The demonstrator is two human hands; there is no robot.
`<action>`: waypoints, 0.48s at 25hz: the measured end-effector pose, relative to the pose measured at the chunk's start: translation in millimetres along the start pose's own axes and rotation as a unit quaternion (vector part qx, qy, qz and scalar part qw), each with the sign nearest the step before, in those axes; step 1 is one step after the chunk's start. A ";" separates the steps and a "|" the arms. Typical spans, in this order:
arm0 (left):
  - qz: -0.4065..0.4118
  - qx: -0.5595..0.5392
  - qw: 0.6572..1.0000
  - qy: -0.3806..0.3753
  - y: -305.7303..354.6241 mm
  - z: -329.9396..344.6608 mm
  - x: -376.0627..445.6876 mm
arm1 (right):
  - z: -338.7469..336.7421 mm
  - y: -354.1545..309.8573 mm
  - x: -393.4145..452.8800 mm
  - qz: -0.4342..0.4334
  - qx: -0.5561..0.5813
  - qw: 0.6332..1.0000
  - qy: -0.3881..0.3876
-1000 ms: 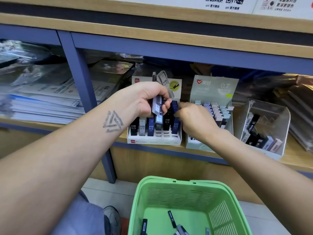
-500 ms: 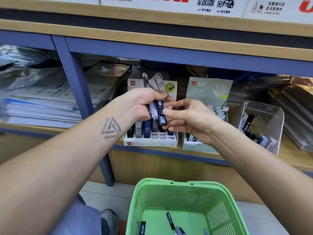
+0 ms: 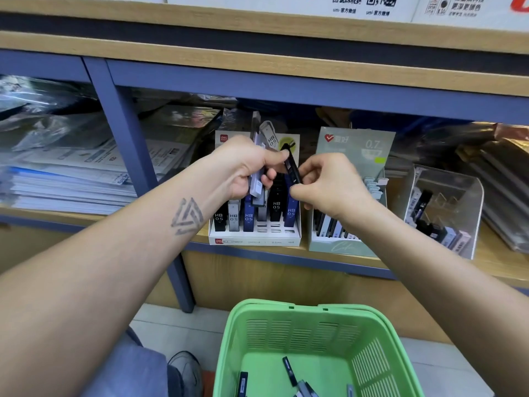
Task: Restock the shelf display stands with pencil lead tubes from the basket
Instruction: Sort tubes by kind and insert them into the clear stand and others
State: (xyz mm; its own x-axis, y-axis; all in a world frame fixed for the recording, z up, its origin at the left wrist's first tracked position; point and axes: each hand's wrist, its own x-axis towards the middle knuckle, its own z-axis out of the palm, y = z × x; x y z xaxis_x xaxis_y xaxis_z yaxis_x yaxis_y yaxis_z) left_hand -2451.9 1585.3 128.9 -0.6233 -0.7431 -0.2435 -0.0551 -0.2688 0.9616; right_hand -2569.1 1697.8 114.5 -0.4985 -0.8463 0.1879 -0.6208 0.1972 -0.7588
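1. Access to the white display stand [image 3: 254, 237] is from the front; both hands, left hand [image 3: 243, 167] and right hand [image 3: 329, 184], hang directly before its upper rows.
2. Its front row has bare slots [image 3: 274, 228] at centre-right (reachable beneath the hands).
3. The blue shelf rail [image 3: 315, 90] limits headroom above.
4. The blue upright post [image 3: 126, 144] closes the left side.
5. The green stand [image 3: 343, 247] sits just beside on the right.
6. The green basket [image 3: 300, 316] stands open-topped below.

Stacked papers [image 3: 71, 184] in plastic fill the left shelf bay. Grey shoe [image 3: 186, 371] on the floor. QR-code signs [image 3: 363, 4] line the top.
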 end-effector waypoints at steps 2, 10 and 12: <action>0.016 0.011 1.000 0.002 -1.2 3.7 -0.6 | 5.7 -4.0 0.2 -0.045 -0.076 0.996 0.008; -0.016 0.070 0.997 -0.032 5.8 -6.1 -0.5 | -16.6 5.0 15.1 -0.013 0.170 0.985 -0.038; -0.009 0.109 0.993 -0.047 5.0 -5.8 -3.0 | -18.2 1.7 19.4 -0.018 0.188 0.980 -0.063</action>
State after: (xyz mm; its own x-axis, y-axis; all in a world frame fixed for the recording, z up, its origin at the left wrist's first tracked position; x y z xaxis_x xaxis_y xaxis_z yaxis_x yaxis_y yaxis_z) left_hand -2445.7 1582.6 133.7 -0.6909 -0.6757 -0.2571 -0.2277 -0.1342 0.9644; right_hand -2590.9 1690.7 128.2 -0.3871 -0.9084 0.1578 -0.3569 -0.0102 -0.9341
